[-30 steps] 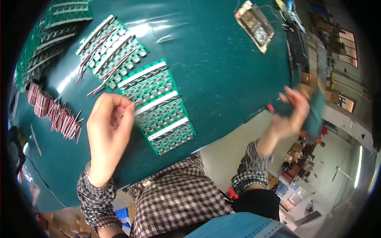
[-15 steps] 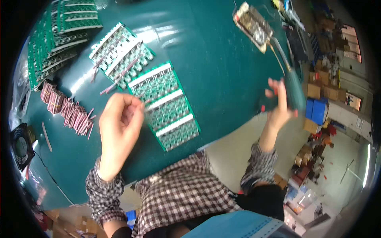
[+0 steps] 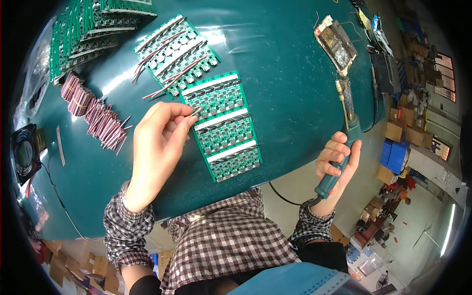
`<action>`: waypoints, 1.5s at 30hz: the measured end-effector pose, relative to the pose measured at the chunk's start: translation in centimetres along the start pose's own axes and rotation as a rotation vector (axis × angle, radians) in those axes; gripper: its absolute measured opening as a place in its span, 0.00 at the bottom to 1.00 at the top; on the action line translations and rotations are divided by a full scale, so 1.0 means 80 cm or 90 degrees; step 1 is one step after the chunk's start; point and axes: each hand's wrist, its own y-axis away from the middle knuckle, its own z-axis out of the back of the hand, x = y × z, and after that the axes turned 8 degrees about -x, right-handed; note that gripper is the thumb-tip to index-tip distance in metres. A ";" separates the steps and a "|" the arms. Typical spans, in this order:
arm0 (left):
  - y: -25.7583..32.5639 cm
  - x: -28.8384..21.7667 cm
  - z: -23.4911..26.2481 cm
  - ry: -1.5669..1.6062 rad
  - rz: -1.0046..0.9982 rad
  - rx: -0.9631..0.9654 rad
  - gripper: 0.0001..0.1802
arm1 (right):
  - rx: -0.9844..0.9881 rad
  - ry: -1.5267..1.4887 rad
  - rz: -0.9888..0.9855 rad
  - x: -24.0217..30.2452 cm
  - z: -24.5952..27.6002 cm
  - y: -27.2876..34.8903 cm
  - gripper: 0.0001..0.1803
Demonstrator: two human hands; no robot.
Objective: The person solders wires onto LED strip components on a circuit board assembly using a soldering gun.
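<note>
My left hand (image 3: 161, 145) pinches a short red-and-black wire (image 3: 196, 111) between thumb and forefinger, at the left edge of a green circuit board panel (image 3: 228, 132). Three white strips with dark leads cross that panel. In my right hand (image 3: 339, 160) is a green-handled soldering iron (image 3: 352, 130), fingers wrapped round the grip. Its tip points away from me toward a metal tray (image 3: 336, 45) with a dark, stained inside. A second circuit board panel (image 3: 178, 55) lies beyond the first, slightly left, with several wires lying across it.
Bundled and loose wires (image 3: 101, 118) lie on the green table mat (image 3: 285, 88) at the left. Stacked circuit boards (image 3: 88, 34) fill the far left. A small black fan (image 3: 25, 153) stands at the left edge. Tools (image 3: 376, 34) lie at the far right.
My right hand, open beside the iron before, now grips its handle. My left hand keeps its pinch. The whole view has shifted a little.
</note>
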 end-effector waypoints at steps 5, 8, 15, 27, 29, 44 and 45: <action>0.000 0.000 0.003 0.005 0.028 0.013 0.04 | -0.008 -0.041 -0.051 -0.005 0.000 -0.004 0.20; 0.001 -0.003 0.005 -0.049 0.007 0.002 0.03 | -0.016 -0.057 -0.070 -0.011 0.001 -0.011 0.21; -0.010 -0.008 -0.001 -0.068 -0.072 -0.029 0.04 | 0.005 0.212 0.106 -0.029 -0.003 -0.010 0.23; -0.008 0.012 -0.006 -0.096 -0.133 -0.054 0.04 | 0.000 0.583 0.217 -0.045 0.002 -0.004 0.26; -0.006 0.009 -0.007 -0.076 -0.129 -0.040 0.04 | -0.001 0.581 0.209 -0.044 0.007 -0.004 0.26; -0.017 0.018 -0.017 -0.100 -0.142 -0.025 0.05 | -0.031 0.708 0.256 -0.051 0.007 0.006 0.28; -0.017 0.018 -0.017 -0.110 -0.145 -0.024 0.05 | -0.045 0.726 0.271 -0.053 0.005 0.006 0.28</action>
